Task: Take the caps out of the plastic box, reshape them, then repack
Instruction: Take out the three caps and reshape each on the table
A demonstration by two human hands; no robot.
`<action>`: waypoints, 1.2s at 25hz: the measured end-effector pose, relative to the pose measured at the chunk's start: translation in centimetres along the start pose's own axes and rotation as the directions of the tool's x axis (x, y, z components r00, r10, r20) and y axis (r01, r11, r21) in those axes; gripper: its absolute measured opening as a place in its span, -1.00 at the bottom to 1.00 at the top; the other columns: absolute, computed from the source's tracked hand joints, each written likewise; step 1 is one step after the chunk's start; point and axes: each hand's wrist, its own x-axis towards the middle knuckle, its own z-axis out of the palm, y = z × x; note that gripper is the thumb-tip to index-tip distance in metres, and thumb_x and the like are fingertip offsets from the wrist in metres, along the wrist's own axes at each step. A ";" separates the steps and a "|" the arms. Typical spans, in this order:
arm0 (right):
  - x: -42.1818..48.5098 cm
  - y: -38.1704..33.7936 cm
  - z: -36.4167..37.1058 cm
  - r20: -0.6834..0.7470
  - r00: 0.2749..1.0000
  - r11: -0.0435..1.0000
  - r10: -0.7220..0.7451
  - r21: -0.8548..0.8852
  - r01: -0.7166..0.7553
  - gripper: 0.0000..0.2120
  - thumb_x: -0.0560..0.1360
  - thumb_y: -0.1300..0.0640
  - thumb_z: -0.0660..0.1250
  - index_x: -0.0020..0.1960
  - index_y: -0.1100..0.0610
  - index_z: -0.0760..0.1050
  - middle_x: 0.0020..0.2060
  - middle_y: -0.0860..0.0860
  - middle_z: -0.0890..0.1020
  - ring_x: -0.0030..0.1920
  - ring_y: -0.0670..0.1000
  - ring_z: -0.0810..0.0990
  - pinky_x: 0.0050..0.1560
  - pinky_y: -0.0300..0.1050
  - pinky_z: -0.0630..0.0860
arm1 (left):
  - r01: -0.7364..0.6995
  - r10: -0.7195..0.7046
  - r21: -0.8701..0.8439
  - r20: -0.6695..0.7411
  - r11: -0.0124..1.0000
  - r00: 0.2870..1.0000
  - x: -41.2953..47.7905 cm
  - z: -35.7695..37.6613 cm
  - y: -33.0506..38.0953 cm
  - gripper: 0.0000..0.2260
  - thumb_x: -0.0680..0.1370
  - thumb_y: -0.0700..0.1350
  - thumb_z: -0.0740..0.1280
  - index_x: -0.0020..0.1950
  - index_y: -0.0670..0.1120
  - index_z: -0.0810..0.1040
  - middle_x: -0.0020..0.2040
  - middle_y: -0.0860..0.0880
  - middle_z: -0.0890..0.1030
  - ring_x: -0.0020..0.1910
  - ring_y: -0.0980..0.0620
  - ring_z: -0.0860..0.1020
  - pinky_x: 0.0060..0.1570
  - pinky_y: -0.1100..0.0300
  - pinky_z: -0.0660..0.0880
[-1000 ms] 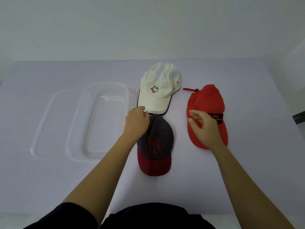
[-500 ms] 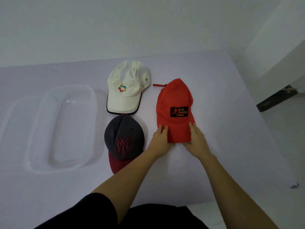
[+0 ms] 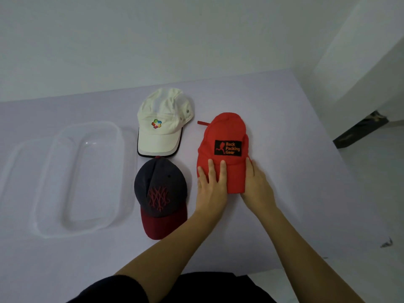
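Pale lilac table [image 3: 284,101], white wall [image 3: 153,40] behind, dark slanted object [image 3: 360,130] on floor [image 3: 384,162] at right

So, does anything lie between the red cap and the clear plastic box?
Yes: the white fabric cap and the dark grey cap with maroon brim both lie between the red cap and the clear plastic box.

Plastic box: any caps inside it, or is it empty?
Empty: plastic box shows a bare floor; white cap, navy cap and red cap lie outside it.
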 end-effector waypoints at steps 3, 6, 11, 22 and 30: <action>-1.0 -1.1 0.1 -0.059 0.996 0.996 -0.064 -0.057 0.061 -0.34 0.52 0.23 0.28 0.50 0.28 0.02 0.44 0.28 0.26 0.40 0.25 0.32 0.28 0.18 0.43 | -0.026 0.017 -0.175 -0.051 0.984 0.999 -0.5 -1.5 -1.3 -0.26 0.57 -0.17 0.24 0.53 -0.07 -0.24 0.53 -0.32 -0.04 0.49 -0.37 0.01 0.41 -0.24 0.18; -2.0 -2.2 -0.5 -0.144 0.985 0.994 -0.097 0.026 0.102 -0.32 0.47 0.30 0.33 0.48 0.29 0.07 0.41 0.30 0.32 0.35 0.29 0.40 0.19 0.24 0.49 | -0.071 0.019 -0.302 -0.169 0.951 0.985 -0.5 -3.7 -2.4 -0.28 0.58 -0.09 0.22 0.52 -0.16 -0.23 0.54 -0.25 -0.15 0.53 -0.22 -0.15 0.47 -0.06 -0.08; -2.9 -6.1 -3.8 -0.147 0.987 0.899 -0.071 0.419 0.126 -0.47 0.57 0.09 0.18 0.49 0.05 0.12 0.34 0.06 0.45 0.23 0.06 0.51 0.23 0.01 0.48 | -0.114 0.030 -0.623 -0.143 0.774 0.989 -1.4 -4.9 -2.2 -0.31 0.55 0.09 0.13 0.45 0.21 -0.34 0.56 -0.16 -0.04 0.53 -0.17 0.03 0.47 -0.15 0.12; -4.4 -7.6 -4.3 -0.129 0.986 0.910 -0.109 0.387 0.151 -0.43 0.57 0.16 0.19 0.51 0.06 0.04 0.44 0.07 0.27 0.41 0.00 0.30 0.39 -0.03 0.32 | -0.167 0.103 -0.569 -0.143 0.805 0.984 -3.2 -7.3 -5.6 -0.25 0.52 0.00 0.21 0.53 0.07 -0.23 0.57 -0.07 -0.04 0.54 -0.06 0.03 0.46 -0.12 0.16; -4.4 -9.8 -4.6 -0.119 0.980 0.536 -0.162 0.823 0.189 -0.26 0.41 -0.33 0.23 0.46 -0.12 0.01 0.47 0.06 0.17 0.44 -0.02 0.26 0.39 0.00 0.35 | -0.139 -0.046 -0.804 -0.202 0.578 0.978 -4.2 -7.7 -4.3 -0.39 0.60 -0.06 0.17 0.53 0.15 -0.11 0.52 0.02 0.17 0.47 0.08 0.25 0.40 -0.06 0.31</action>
